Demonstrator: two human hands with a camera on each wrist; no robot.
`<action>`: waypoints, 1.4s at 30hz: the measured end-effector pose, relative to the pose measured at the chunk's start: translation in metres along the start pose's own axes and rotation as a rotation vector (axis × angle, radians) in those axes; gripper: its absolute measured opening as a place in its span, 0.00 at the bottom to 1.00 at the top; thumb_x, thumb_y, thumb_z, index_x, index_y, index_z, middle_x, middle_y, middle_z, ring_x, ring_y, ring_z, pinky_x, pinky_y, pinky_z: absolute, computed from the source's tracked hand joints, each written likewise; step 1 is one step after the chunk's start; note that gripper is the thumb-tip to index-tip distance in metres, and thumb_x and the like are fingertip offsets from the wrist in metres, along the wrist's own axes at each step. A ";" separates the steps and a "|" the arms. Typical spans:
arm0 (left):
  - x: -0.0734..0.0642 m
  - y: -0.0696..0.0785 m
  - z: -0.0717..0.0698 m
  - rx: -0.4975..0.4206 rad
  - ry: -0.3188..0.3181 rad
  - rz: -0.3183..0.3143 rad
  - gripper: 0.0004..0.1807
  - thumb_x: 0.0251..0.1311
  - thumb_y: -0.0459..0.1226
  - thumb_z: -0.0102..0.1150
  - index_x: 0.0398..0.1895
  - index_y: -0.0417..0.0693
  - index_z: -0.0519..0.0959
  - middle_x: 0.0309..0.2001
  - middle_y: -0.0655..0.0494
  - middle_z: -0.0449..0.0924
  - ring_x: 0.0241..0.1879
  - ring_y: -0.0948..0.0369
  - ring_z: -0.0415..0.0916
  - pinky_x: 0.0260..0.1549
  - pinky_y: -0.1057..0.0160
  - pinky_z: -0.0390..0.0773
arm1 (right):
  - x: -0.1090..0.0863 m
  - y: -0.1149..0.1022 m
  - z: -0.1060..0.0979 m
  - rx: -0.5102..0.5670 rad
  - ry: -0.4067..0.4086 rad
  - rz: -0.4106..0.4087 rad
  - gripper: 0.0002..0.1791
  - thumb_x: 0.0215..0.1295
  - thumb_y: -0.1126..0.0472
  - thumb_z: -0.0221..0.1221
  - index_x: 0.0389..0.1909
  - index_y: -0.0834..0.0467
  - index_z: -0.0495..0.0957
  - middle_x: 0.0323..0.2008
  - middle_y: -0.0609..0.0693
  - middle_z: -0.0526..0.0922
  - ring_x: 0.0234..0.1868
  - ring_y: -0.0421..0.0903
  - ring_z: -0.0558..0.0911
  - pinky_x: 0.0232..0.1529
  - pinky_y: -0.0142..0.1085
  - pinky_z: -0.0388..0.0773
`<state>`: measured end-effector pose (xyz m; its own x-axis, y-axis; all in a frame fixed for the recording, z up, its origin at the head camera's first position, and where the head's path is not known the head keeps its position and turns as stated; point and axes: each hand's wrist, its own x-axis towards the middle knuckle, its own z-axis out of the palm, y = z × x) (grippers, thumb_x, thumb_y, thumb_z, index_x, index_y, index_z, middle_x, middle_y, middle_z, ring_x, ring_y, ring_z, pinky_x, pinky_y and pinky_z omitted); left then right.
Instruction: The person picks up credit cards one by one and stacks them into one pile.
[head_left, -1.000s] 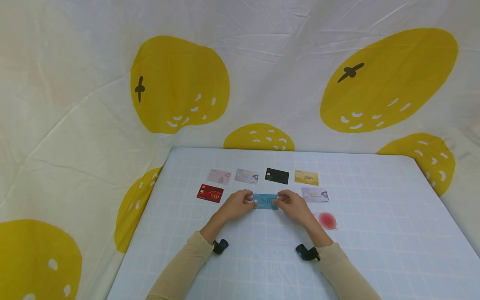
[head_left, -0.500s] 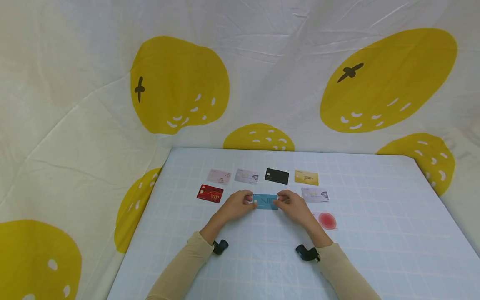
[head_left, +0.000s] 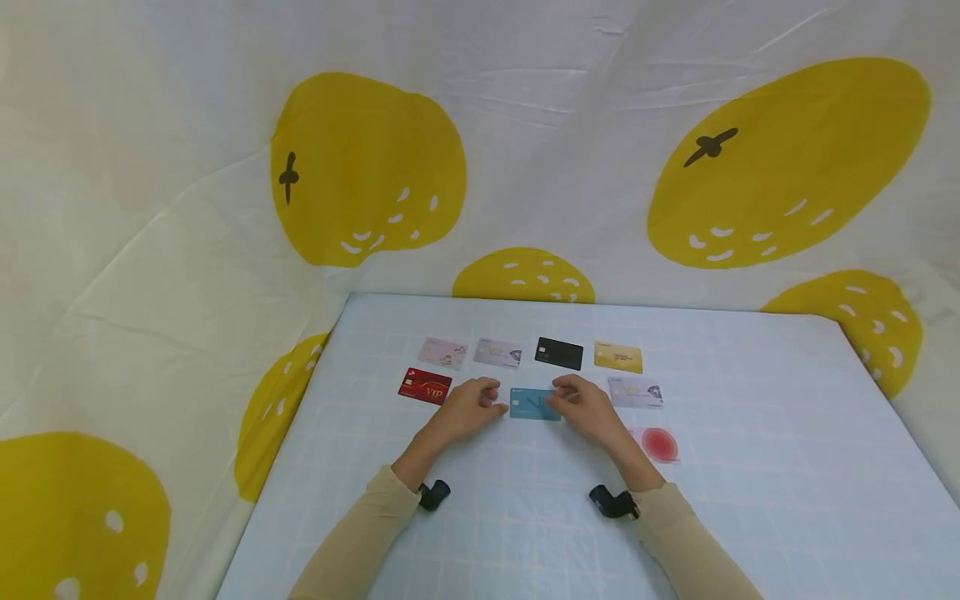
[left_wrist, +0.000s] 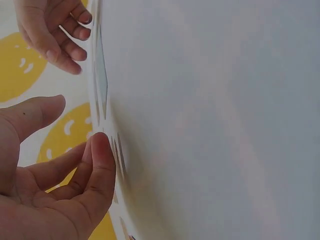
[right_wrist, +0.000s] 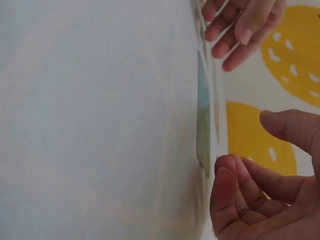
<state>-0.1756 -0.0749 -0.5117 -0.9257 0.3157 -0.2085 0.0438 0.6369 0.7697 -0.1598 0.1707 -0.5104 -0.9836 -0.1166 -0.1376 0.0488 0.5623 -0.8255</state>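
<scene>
A blue plastic card [head_left: 531,404] with pale lettering lies flat on the table between the two hands in the head view. Just off its left end is my left hand [head_left: 468,407], thumb and fingers apart and nothing between them. My right hand [head_left: 587,408] stays over the card's right end, its thumb overlapping the card in that view. From the right wrist view, the right thumb [right_wrist: 290,127] stands away from the fingers, and the card [right_wrist: 203,117] shows edge-on against the tabletop. The left wrist view also has the left thumb [left_wrist: 42,112] spread from the fingers.
Behind lies a row with a pink card [head_left: 442,353], a silver card [head_left: 498,353], a black card [head_left: 558,354] and a gold card [head_left: 618,357]. A red card [head_left: 424,387] lies left; a silver-lilac card [head_left: 635,392] and a card with a red circle [head_left: 660,446] lie right.
Both hands have let go of the blue card. The left hand has drawn back slightly to the left, while the right has stayed close to its end. The head view has shifted a little.
</scene>
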 end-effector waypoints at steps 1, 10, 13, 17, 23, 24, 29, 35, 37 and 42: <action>-0.001 -0.001 -0.002 0.001 0.010 -0.003 0.26 0.64 0.46 0.66 0.63 0.47 0.77 0.47 0.57 0.80 0.46 0.59 0.77 0.47 0.57 0.80 | 0.001 -0.001 0.001 0.003 0.000 -0.011 0.21 0.67 0.56 0.64 0.57 0.63 0.78 0.43 0.53 0.82 0.42 0.51 0.81 0.44 0.42 0.80; -0.015 -0.011 -0.024 -0.013 0.080 -0.030 0.26 0.63 0.44 0.67 0.63 0.45 0.77 0.49 0.55 0.80 0.48 0.57 0.77 0.49 0.54 0.79 | 0.013 -0.018 0.017 0.010 -0.005 -0.107 0.20 0.66 0.58 0.64 0.55 0.65 0.78 0.41 0.52 0.83 0.41 0.50 0.84 0.40 0.40 0.79; -0.018 -0.017 -0.033 -0.011 0.102 -0.028 0.26 0.63 0.43 0.67 0.63 0.44 0.77 0.49 0.54 0.80 0.48 0.58 0.77 0.49 0.54 0.79 | 0.017 -0.023 0.023 0.011 -0.017 -0.137 0.20 0.67 0.58 0.64 0.55 0.65 0.78 0.41 0.52 0.83 0.40 0.50 0.84 0.41 0.41 0.80; -0.023 -0.026 -0.045 -0.005 0.141 -0.013 0.26 0.63 0.42 0.68 0.62 0.43 0.77 0.50 0.52 0.80 0.47 0.58 0.77 0.50 0.55 0.78 | 0.023 -0.031 0.032 0.007 -0.026 -0.171 0.20 0.67 0.58 0.65 0.55 0.65 0.78 0.40 0.52 0.84 0.40 0.49 0.84 0.41 0.41 0.81; -0.026 -0.039 -0.061 -0.013 0.183 0.010 0.24 0.62 0.39 0.68 0.60 0.40 0.77 0.48 0.52 0.81 0.45 0.58 0.79 0.49 0.55 0.78 | 0.027 -0.043 0.045 0.035 -0.054 -0.182 0.21 0.66 0.58 0.65 0.55 0.66 0.78 0.40 0.51 0.83 0.40 0.49 0.83 0.39 0.40 0.81; -0.027 -0.041 -0.063 -0.015 0.188 0.010 0.24 0.62 0.39 0.67 0.60 0.40 0.77 0.48 0.52 0.81 0.45 0.58 0.79 0.49 0.55 0.78 | 0.028 -0.044 0.047 0.039 -0.057 -0.188 0.21 0.66 0.58 0.65 0.54 0.66 0.78 0.39 0.51 0.83 0.40 0.49 0.83 0.39 0.40 0.81; -0.030 -0.047 -0.073 -0.002 0.220 -0.016 0.25 0.62 0.39 0.68 0.61 0.39 0.77 0.48 0.50 0.81 0.45 0.56 0.78 0.49 0.54 0.78 | 0.033 -0.051 0.060 0.054 -0.073 -0.189 0.21 0.66 0.59 0.66 0.54 0.66 0.78 0.39 0.51 0.82 0.37 0.48 0.82 0.34 0.36 0.79; -0.032 -0.054 -0.079 0.043 0.256 -0.051 0.26 0.62 0.40 0.67 0.61 0.39 0.76 0.48 0.49 0.80 0.45 0.55 0.76 0.48 0.54 0.77 | 0.036 -0.061 0.073 0.068 -0.091 -0.201 0.21 0.66 0.59 0.66 0.54 0.67 0.77 0.39 0.52 0.81 0.37 0.49 0.80 0.36 0.37 0.80; -0.032 -0.057 -0.081 0.050 0.268 -0.058 0.26 0.62 0.40 0.67 0.61 0.39 0.76 0.48 0.49 0.79 0.45 0.55 0.75 0.48 0.54 0.77 | 0.038 -0.062 0.078 0.070 -0.098 -0.214 0.21 0.66 0.59 0.66 0.54 0.67 0.77 0.40 0.53 0.81 0.38 0.49 0.80 0.38 0.37 0.80; -0.032 -0.062 -0.086 0.067 0.271 -0.069 0.26 0.63 0.39 0.67 0.62 0.39 0.76 0.48 0.48 0.78 0.45 0.54 0.75 0.47 0.53 0.77 | 0.042 -0.065 0.088 0.066 -0.119 -0.222 0.22 0.67 0.57 0.65 0.55 0.66 0.77 0.41 0.52 0.81 0.38 0.48 0.79 0.38 0.37 0.80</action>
<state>-0.1811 -0.1850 -0.5006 -0.9936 0.0759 -0.0834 -0.0068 0.6980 0.7161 -0.1890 0.0571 -0.5105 -0.9441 -0.3294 -0.0094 -0.1511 0.4582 -0.8759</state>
